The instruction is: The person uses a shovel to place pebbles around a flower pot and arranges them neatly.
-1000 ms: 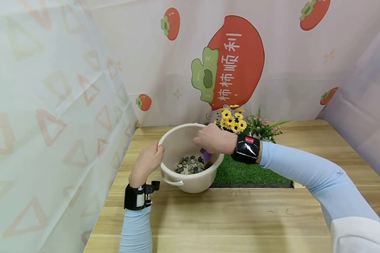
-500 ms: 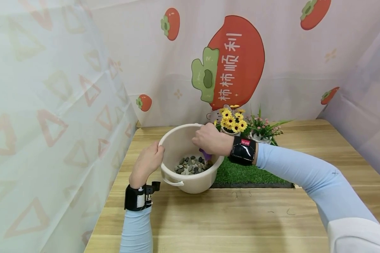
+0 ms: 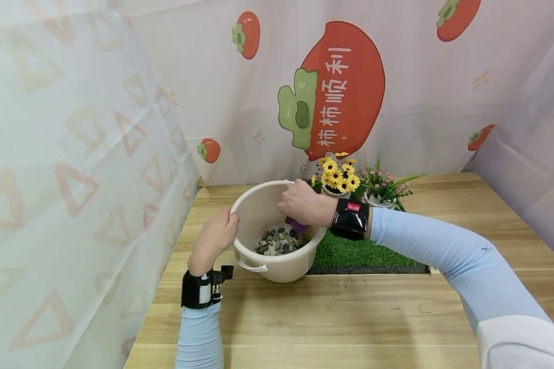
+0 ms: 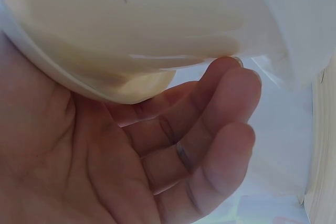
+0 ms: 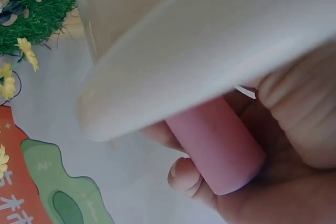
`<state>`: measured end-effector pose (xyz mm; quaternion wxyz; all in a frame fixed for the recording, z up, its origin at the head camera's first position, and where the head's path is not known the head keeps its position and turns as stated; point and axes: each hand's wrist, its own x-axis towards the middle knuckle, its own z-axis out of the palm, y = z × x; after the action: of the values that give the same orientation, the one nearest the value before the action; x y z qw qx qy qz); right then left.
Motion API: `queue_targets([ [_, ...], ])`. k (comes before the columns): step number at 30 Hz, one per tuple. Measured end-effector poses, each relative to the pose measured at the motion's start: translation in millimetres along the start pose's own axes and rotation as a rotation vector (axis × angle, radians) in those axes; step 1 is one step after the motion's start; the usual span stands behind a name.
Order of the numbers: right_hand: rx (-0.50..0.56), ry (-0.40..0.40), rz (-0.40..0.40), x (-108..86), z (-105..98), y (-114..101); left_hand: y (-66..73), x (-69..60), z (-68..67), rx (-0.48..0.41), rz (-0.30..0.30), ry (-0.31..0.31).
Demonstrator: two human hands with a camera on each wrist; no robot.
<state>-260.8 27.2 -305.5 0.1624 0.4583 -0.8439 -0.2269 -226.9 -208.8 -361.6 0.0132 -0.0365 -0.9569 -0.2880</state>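
A cream bucket (image 3: 281,270) stands on the table, leaning a little toward me, with grey pebbles (image 3: 274,242) on its bottom. My left hand (image 3: 214,233) grips its left rim, thumb over the edge; the left wrist view has the curled fingers (image 4: 226,103) under the bucket's outer side. At the bucket's right side my right hand (image 3: 307,205) holds a small shovel by its pink handle (image 5: 218,148). Its purple blade (image 3: 296,225) points down inside the bucket over the pebbles; the blade's tip is partly hidden.
Behind the right hand stand a pot of yellow flowers (image 3: 337,178) and a pot of pink flowers (image 3: 388,187). Green artificial turf (image 3: 369,256) lies right of the bucket on the wooden table (image 3: 332,318). A printed cloth (image 3: 240,102) hangs behind and along the sides.
My right hand has shifted slightly to the left with the shovel, whose purple blade also moved left. The left hand and the bucket have stayed in place.
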Motion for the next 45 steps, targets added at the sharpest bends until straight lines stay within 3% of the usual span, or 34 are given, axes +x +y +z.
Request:
queue_targets([
  [6, -0.045, -0.008, -0.007, 0.1, 7, -1, 0.9, -0.9, 0.5, 0.000, 0.010, -0.002],
  [13, 0.056, 0.010, -0.058, 3.0, 13, 10, 0.0, -0.1, 0.6, -0.006, 0.003, 0.008],
  [18, 0.162, -0.059, -0.096, 6.4, 13, 19, 0.0, 0.5, -0.2, -0.005, -0.004, 0.000],
  [23, 0.173, -0.108, -0.077, 8.4, 14, 21, 1.3, 0.2, 0.8, -0.002, -0.013, 0.002],
  [32, 0.059, 0.090, -0.107, 9.7, 18, 7, 1.5, 0.4, -0.1, -0.006, -0.021, -0.022],
  [38, -0.038, 0.034, -0.036, 12.1, 22, 5, 2.5, 1.7, 2.5, -0.014, -0.012, -0.018],
  [45, 0.083, 0.131, -0.099, 12.5, 30, 16, 0.9, 0.9, 1.7, -0.016, -0.006, -0.016],
])
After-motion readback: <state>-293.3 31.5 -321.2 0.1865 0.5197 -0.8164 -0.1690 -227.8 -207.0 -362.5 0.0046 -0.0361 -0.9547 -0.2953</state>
